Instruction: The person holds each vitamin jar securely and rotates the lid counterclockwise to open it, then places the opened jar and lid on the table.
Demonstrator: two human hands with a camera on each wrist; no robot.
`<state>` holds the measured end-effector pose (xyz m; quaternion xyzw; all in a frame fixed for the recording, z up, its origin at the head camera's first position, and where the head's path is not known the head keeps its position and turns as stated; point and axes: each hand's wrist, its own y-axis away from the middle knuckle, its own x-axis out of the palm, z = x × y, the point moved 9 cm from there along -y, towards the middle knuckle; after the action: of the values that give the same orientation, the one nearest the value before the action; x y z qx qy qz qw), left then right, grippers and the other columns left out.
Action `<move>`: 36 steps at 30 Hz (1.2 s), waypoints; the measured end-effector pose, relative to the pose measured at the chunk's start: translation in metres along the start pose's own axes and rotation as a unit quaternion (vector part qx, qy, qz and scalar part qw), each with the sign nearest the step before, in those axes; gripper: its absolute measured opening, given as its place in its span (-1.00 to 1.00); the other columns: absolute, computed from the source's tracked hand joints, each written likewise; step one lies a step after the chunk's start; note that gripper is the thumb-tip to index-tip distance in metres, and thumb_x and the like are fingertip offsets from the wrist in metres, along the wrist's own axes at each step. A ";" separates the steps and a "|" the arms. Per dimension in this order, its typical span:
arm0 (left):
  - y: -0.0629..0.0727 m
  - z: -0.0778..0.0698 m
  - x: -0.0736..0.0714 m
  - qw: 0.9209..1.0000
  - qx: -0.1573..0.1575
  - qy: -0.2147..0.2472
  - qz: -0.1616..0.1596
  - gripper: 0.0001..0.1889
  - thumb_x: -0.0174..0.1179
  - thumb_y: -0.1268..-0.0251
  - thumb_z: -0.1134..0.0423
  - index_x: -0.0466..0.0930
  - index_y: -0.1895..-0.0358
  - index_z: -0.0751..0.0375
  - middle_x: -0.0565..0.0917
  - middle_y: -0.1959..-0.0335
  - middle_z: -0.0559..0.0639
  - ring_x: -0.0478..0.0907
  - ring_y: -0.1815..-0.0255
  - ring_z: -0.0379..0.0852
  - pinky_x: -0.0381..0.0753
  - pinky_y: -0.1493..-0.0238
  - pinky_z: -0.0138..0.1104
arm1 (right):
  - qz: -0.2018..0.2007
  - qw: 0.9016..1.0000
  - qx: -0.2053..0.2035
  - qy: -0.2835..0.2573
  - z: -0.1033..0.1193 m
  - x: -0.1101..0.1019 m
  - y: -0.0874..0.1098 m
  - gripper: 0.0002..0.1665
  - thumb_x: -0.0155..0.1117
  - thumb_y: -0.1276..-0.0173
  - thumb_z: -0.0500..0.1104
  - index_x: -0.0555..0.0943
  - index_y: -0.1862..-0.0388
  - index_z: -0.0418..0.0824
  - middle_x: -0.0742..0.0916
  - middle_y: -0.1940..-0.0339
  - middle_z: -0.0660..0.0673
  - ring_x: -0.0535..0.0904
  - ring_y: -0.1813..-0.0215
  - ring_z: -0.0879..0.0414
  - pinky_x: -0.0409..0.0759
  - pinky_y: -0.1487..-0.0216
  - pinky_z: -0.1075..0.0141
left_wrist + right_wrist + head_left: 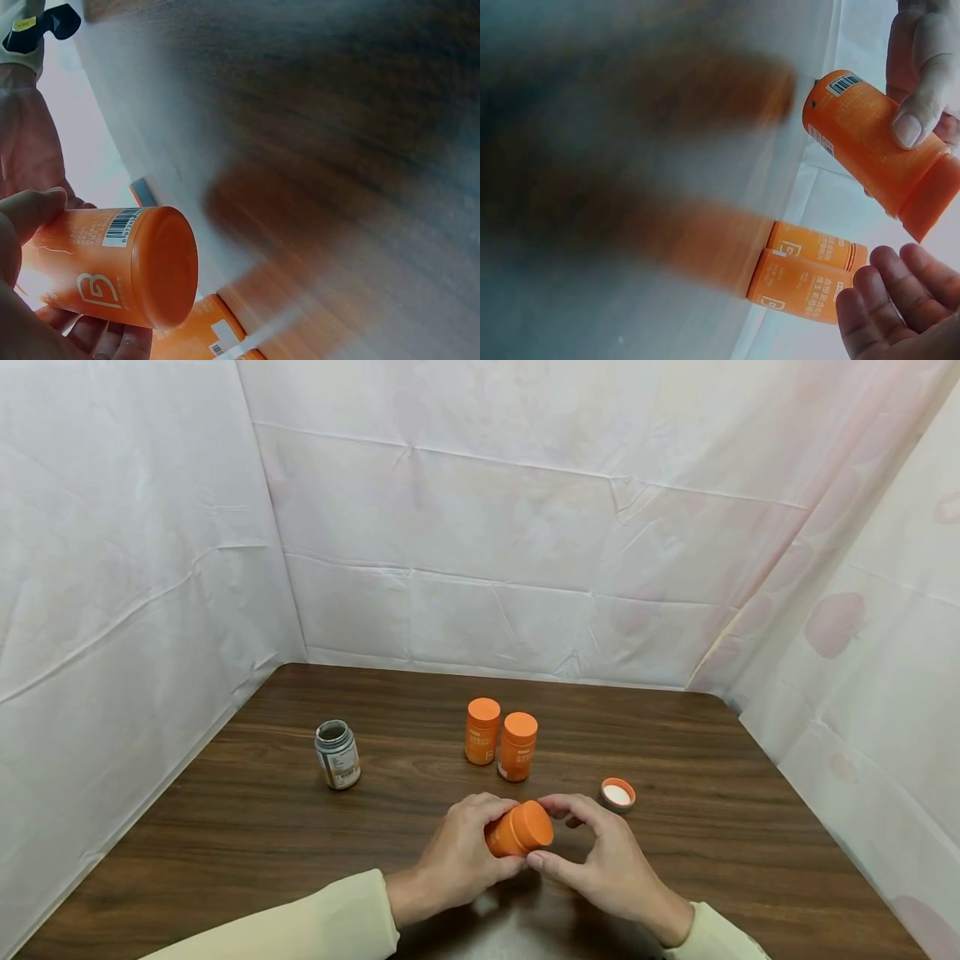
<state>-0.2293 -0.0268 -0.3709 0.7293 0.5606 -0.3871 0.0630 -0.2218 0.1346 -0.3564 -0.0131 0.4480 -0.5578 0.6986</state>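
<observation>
My left hand (pixel 461 847) grips an orange bottle (pixel 510 835) over the near part of the table, tilted with its capped end toward the right. The thumb presses on the bottle's side in the right wrist view, and a barcode shows near its base. My right hand (pixel 606 864) is beside the orange cap (pixel 537 823), its fingers loosely bent around that end. Seen from the right wrist, those fingertips (pixel 881 259) are a small gap away from the cap. Two more orange bottles, one (pixel 482 742) and another (pixel 517 756), stand capped side by side farther back.
At the left stands an uncapped grey bottle (pixel 341 764) with a pale label. A loose cap (pixel 617 795) with an orange rim and white inside lies to the right. White sheeting (pixel 450 618) hangs behind the dark wooden table (pixel 420 693) and along both sides.
</observation>
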 end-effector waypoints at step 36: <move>0.002 0.002 0.002 1.000 0.006 -0.025 0.013 -0.50 0.63 0.00 0.12 0.72 -0.07 0.02 0.67 0.14 -0.24 0.52 0.20 -0.32 0.54 0.16 -0.39 | 0.009 1.000 -0.016 0.006 0.009 0.004 -0.008 -0.52 0.61 -0.20 0.07 0.67 -0.08 0.07 0.65 0.23 0.25 0.58 0.17 0.18 0.56 0.15 0.22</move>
<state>-0.2284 -0.0266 -0.3743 0.7273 0.5468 -0.4075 0.0776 -0.2224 0.1237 -0.3493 -0.0171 0.4610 -0.5439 0.7010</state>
